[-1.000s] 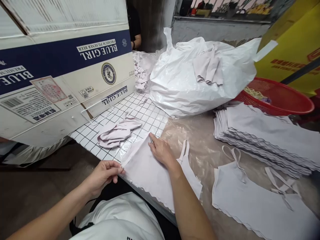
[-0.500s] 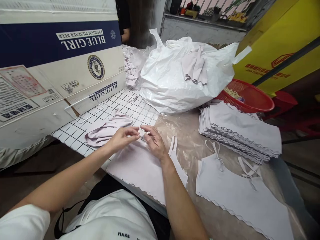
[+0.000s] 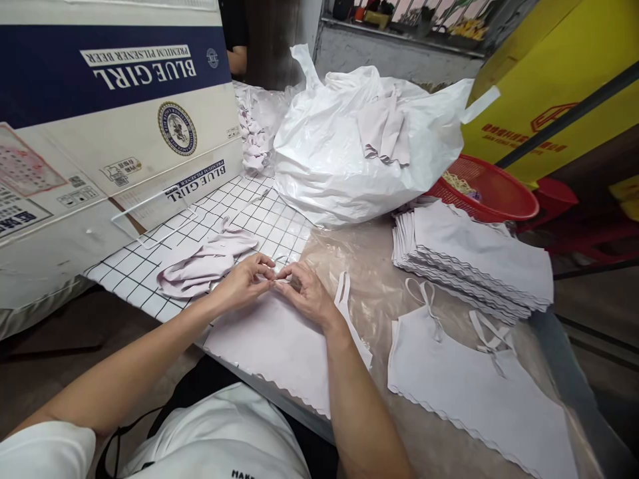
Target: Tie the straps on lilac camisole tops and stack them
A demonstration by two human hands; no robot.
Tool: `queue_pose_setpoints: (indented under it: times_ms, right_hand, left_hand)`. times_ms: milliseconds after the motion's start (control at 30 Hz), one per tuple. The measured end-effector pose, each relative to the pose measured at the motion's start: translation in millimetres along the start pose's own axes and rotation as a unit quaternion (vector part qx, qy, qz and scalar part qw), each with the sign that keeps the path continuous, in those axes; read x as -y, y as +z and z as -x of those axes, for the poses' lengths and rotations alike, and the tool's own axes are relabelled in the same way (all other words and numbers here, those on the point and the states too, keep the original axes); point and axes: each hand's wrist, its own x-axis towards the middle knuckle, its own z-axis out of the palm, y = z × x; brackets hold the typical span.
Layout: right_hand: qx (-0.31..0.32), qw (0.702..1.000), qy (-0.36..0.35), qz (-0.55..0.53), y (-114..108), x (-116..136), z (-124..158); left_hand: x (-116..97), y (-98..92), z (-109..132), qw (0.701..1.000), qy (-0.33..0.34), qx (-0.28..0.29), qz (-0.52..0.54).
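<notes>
A pale lilac garment piece [image 3: 269,339] with a scalloped hem lies flat at the table's near edge. My left hand [image 3: 244,283] and my right hand [image 3: 305,293] meet at its far corner, both with fingertips pinched together on a thin strap of the piece. A white strap loop [image 3: 343,293] pokes out just right of my right wrist. A crumpled pale fabric piece [image 3: 202,263] rests on the checked sheet left of my hands.
A second flat garment with tied straps [image 3: 474,392] lies to the right. Behind it sits a stack of folded pieces [image 3: 474,259], a red basket [image 3: 494,193] and a big white plastic bag [image 3: 349,153]. A beer carton [image 3: 110,126] stands at left. Another person's arm [image 3: 237,60] shows at the back.
My left hand let go of the near corner at the table edge and moved up to join my right hand at the far corner, where both now pinch the strap. The view shifted right.
</notes>
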Motion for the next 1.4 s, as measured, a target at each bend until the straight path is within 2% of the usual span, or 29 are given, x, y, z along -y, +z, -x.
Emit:
queue_pose_setpoints:
  times_ms: [200,467,600,700,867,967,1067,1400]
  right_hand:
    - [0.035,0.999,0.028,0.007,2,-3,-1]
    - [0.059,0.995,0.061,0.051,6,-1,0]
    - [0.077,0.993,0.052,0.077,9,-8,-2]
    - [0.086,0.994,0.036,0.062,7,-11,0]
    - [0.118,0.993,0.025,0.010,1,-7,4]
    - [0.141,0.990,0.027,-0.005,-3,-4,4]
    - [0.138,0.990,0.040,-0.004,-5,0,5]
    - [0.144,0.987,0.069,-0.010,0,1,7]
  left_hand:
    - [3,6.2,7,1.000,-0.008,-0.012,-0.012]
    - [18,18.1,35,0.985,0.100,0.025,-0.136]
    - [32,19.8,30,0.982,0.121,0.044,-0.139]
    - [28,18.7,24,0.982,0.105,0.075,-0.139]
    - [8,17.2,25,0.986,0.035,0.110,-0.122]
    - [2,17.7,26,0.989,0.003,0.102,-0.105]
    - [1,19.3,28,0.992,-0.012,0.084,-0.090]
    - [6,22.7,30,0.994,-0.010,0.070,-0.077]
